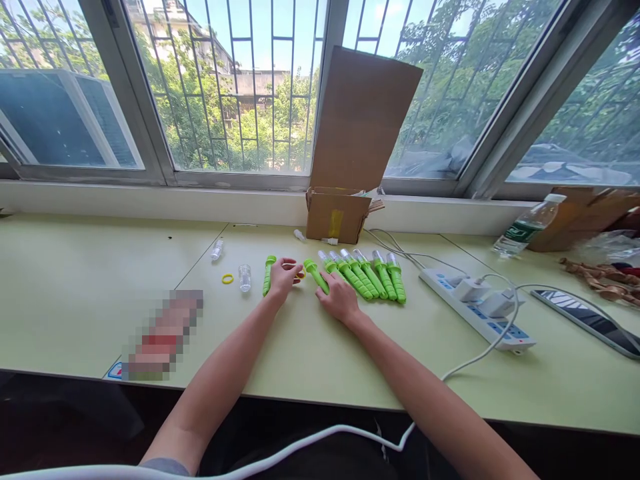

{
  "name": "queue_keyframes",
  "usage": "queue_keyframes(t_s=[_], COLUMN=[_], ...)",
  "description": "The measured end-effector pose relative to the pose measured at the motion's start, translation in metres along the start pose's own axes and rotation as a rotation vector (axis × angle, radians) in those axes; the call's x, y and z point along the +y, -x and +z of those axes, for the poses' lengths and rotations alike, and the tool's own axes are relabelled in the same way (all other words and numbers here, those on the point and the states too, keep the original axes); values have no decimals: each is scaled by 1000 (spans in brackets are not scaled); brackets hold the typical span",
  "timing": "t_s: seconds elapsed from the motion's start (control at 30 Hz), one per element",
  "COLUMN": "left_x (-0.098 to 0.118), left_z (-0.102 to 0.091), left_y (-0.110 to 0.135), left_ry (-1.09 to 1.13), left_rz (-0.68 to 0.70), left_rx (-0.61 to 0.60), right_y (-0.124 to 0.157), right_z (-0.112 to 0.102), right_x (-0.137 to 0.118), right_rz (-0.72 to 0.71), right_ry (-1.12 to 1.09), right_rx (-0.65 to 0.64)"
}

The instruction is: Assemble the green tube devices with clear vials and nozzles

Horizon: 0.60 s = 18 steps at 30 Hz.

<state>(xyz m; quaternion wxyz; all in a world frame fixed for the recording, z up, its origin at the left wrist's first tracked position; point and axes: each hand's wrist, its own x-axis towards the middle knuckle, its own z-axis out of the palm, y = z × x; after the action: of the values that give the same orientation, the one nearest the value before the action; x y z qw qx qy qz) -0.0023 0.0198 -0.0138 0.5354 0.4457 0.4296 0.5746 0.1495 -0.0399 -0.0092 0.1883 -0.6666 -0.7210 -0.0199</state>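
Observation:
My right hand [340, 299] is closed round a green ribbed plastic handle [312, 268], its collared end pointing away to the left. Just left of that end, my left hand [283, 279] pinches a small yellow ring [301, 274] in its fingertips. Beside my left hand lies another green handle [267, 279]. Several green handles with clear tops [383, 275] lie in a row right of my right hand. On the left are a loose yellow ring [227, 279], a clear plastic cup [245, 278] standing upright, and a smaller clear piece [217, 250].
An open cardboard box [325, 217] stands against the sill, small clear pieces [299, 235] near it. To the right are a power strip [475, 310] with plugs and cables, a phone [587, 320] and a tilted water bottle [530, 227]. A white cable [345, 429] crosses in front of me.

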Motion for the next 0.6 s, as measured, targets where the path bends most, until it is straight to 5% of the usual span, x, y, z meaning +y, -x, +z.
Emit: queue_keyframes(t_s=[0.6], left_x=[-8], left_z=[-9], left_y=[-13], left_ry=[-132], left_rz=[79], left_rx=[325], right_y=[0], right_z=[4], right_x=[4], right_rz=[-97], right_ry=[-102], right_rx=[20])
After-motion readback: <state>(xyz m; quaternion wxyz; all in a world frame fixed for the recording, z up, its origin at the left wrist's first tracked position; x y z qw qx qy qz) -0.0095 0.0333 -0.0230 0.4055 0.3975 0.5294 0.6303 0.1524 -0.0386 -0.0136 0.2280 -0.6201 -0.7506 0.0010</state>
